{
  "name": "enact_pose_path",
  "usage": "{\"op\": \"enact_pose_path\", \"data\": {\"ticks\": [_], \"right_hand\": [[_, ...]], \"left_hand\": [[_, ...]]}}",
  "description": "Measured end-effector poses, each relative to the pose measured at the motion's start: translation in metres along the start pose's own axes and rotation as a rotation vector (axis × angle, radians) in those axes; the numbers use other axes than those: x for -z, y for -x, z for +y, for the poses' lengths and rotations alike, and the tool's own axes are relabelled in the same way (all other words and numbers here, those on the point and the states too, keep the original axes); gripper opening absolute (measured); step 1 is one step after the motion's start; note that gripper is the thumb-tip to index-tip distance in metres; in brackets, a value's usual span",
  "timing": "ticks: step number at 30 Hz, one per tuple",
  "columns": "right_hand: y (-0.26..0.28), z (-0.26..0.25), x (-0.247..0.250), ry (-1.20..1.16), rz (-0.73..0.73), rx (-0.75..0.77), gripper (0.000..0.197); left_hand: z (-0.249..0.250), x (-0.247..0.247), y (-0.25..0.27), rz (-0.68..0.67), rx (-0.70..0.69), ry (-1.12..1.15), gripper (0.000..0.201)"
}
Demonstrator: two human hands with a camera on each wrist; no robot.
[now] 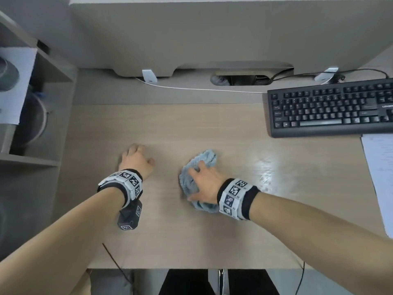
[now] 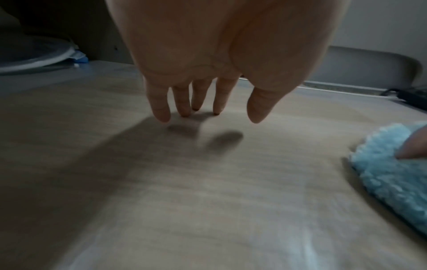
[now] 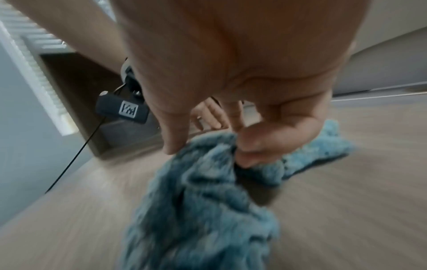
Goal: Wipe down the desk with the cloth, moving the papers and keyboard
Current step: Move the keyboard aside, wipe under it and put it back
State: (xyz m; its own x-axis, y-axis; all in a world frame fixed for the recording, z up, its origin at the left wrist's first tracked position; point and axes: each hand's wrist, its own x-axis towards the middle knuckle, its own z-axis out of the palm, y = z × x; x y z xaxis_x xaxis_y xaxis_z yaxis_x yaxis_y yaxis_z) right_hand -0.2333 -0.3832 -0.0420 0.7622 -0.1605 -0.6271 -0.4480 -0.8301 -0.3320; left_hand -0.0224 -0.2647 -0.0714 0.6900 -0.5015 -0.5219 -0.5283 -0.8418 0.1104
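Observation:
A fluffy light-blue cloth [image 1: 205,157] lies bunched on the wooden desk [image 1: 191,124], just right of centre. My right hand [image 1: 203,184] presses down on it, and in the right wrist view the thumb and fingers of that hand [image 3: 208,151] curl into folds of the cloth [image 3: 203,201]. My left hand [image 1: 136,157] rests on the bare desk to the left of the cloth, holding nothing. Its fingers [image 2: 159,109] are nearly straight, tips touching the wood. A black keyboard [image 1: 331,107] sits at the back right. White papers [image 1: 380,177] lie in front of it at the right edge.
A wet shine [image 1: 265,169] marks the desk to the right of the cloth. A white cable [image 1: 202,88] and a cable opening [image 1: 240,79] run along the back panel. A shelf unit [image 1: 42,103] with paper and round objects stands at the left. Thin black wires hang over the front edge.

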Motion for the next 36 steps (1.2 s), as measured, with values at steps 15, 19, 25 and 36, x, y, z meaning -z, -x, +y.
{"op": "enact_pose_path", "data": {"ticks": [15,19,25,36], "right_hand": [[-0.057,0.114,0.078,-0.201,0.366,-0.63,0.06],[-0.083,0.056,0.059,-0.081,0.33,-0.225,0.061],[-0.055,0.119,0.062,-0.04,0.356,-0.366,0.072],[-0.161,-0.015,0.077,0.003,0.35,-0.005,0.084]], "left_hand": [[-0.008,-0.006,-0.005,0.054,-0.029,0.014,0.055],[-0.011,-0.005,-0.005,0.065,-0.035,0.026,0.052],[-0.008,0.009,-0.007,0.062,0.0,0.094,0.045],[-0.049,0.026,-0.007,0.17,0.032,0.4,0.034]]}}
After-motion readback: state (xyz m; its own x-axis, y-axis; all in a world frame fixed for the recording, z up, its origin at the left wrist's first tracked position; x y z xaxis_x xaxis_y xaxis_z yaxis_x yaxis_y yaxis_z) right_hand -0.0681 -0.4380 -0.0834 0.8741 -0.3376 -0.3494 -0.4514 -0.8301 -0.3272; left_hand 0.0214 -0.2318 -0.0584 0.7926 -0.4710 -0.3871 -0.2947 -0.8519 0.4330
